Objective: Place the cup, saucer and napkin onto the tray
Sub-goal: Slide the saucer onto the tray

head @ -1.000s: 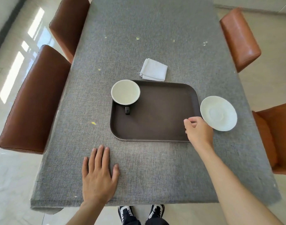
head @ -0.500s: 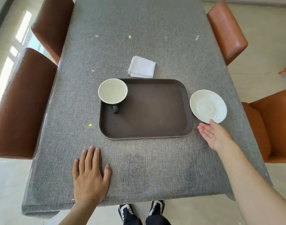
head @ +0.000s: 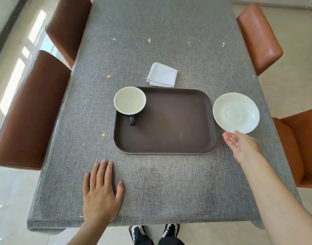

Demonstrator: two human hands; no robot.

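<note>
Grey woven tablecloth (head: 151, 183) covers the table. Dark brown rectangular tray (head: 169, 131) sits at centre. Cup (head: 129, 100), dark outside, pale inside, stands upright in the tray's far-left corner, handle toward the person. White saucer (head: 236, 112) lies on the cloth just beside the tray's right edge, off the tray. Folded white napkin (head: 162, 75) lies on the cloth just beyond the tray's far edge. Right hand (head: 241, 146) open, palm up, fingertips at the saucer's near rim; contact cannot be confirmed. Left hand (head: 101, 193) flat, palm down, fingers spread, holding nothing. Brown leather chairs (head: 31, 110) flank both sides.
</note>
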